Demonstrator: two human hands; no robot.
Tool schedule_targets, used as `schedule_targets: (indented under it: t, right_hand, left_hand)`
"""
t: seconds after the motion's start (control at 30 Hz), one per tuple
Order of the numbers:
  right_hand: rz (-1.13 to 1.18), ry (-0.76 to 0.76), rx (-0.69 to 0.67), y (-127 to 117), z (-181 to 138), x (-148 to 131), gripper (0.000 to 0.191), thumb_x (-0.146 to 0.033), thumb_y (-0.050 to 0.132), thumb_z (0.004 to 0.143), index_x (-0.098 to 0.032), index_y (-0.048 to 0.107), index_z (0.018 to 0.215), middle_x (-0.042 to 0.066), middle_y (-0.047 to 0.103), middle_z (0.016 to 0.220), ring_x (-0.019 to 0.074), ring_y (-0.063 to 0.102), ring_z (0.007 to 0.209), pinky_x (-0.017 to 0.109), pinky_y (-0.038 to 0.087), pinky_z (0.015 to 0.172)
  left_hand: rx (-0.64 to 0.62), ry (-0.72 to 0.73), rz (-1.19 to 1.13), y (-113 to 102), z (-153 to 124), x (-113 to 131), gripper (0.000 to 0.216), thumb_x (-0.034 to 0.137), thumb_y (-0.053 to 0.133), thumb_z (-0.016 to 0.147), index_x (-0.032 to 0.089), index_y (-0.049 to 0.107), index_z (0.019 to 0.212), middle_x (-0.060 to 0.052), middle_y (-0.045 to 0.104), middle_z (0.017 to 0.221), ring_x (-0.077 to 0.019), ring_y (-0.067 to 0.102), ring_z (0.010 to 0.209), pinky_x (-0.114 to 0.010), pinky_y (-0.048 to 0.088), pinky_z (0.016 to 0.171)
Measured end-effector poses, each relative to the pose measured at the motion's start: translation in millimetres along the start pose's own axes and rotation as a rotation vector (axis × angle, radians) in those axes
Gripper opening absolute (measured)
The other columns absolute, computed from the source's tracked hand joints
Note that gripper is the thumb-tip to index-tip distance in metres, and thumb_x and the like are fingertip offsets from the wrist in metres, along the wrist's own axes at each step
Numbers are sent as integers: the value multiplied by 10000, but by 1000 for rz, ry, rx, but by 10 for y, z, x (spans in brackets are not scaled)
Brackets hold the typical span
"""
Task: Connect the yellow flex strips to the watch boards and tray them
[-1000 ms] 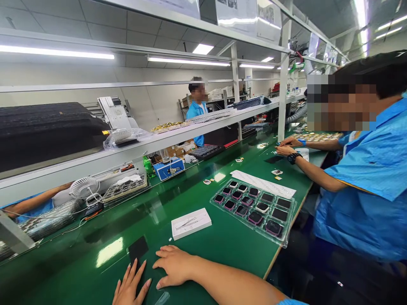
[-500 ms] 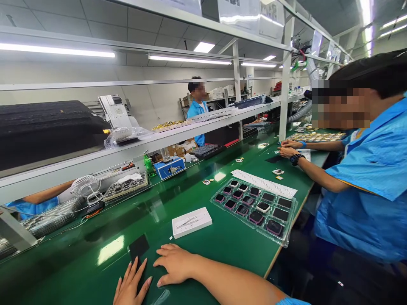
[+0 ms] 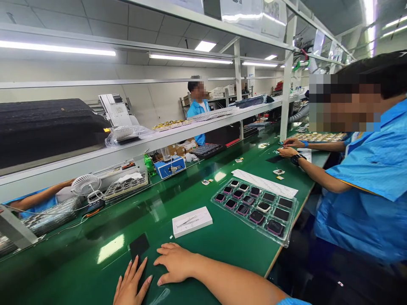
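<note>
While my left hand (image 3: 129, 281) and right hand (image 3: 175, 264) rest open on the green bench (image 3: 222, 250), well spread and clamped on nothing, the black pad (image 3: 139, 246) lies just between them, touching my left fingers. The white tweezers box (image 3: 192, 222) sits right of it, and the plastic tray (image 3: 237, 216) of dark square parts farther right, probably both placed for easy reach.

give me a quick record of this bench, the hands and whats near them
left hand: on the green bench, holding nothing, fingertips at the black pad
right hand: flat on the bench, holding nothing, beside the pad
nearby: white box, clear tray of black square parts, paper sheet
others: co-worker seated further along the bench
</note>
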State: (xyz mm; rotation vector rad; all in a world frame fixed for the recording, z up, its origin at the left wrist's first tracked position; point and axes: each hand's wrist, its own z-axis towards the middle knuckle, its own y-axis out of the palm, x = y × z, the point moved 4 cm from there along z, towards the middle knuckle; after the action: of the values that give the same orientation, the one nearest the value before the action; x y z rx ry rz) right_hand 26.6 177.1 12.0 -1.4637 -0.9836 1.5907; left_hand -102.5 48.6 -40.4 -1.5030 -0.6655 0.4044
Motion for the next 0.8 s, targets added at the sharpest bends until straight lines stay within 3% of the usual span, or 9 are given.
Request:
schedule_targets:
  t: [0.8]
  right_hand:
    - [15,-15,10,57,27,50,595,-454,603,777,-189,465,1291,131,299,1426,273,207,1339,425,183,1088]
  left_hand:
    - [18,7,9,-40,-55,67,565,467,287,858,246,303,1378,-50,140,1498,-271,72,1356,-505,148,1075]
